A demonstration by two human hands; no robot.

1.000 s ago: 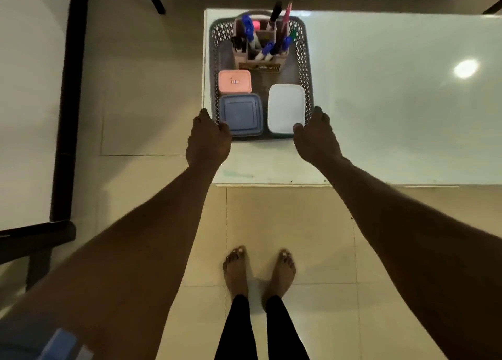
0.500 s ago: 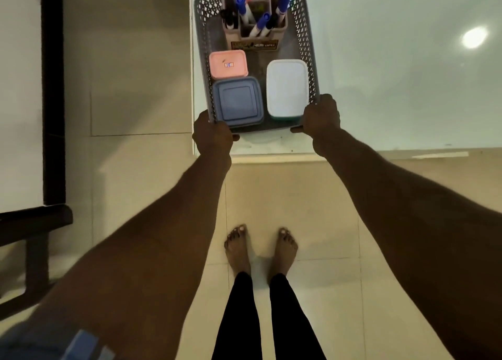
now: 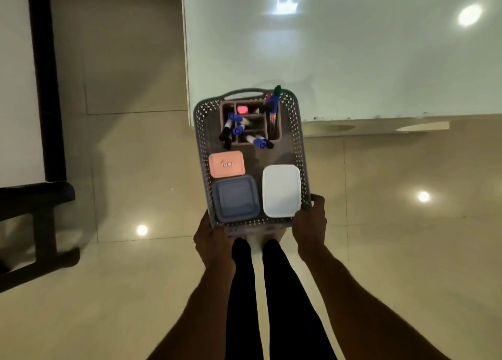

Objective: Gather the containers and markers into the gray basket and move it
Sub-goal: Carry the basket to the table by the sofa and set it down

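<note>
I hold the gray perforated basket (image 3: 301, 148) in the air in front of me, mostly off the white table (image 3: 353, 61). My left hand (image 3: 210, 240) grips its near left corner and my right hand (image 3: 311, 224) grips its near right corner. Inside lie a pink container (image 3: 226, 164), a blue container (image 3: 235, 198) and a white container (image 3: 281, 190). At the basket's far end stands a brown holder (image 3: 275, 135) with several markers (image 3: 236, 127), blue-capped and black ones leaning out.
The white table's near left corner lies just beyond the basket. A dark frame (image 3: 40, 88) and a dark stand (image 3: 32, 224) are at the left. The tiled floor (image 3: 394, 237) spreads below, and my legs (image 3: 260, 291) are under the basket.
The basket has been lifted off the table and drawn toward me; it now hangs over the floor above my feet. Both hands keep their hold on its near corners.
</note>
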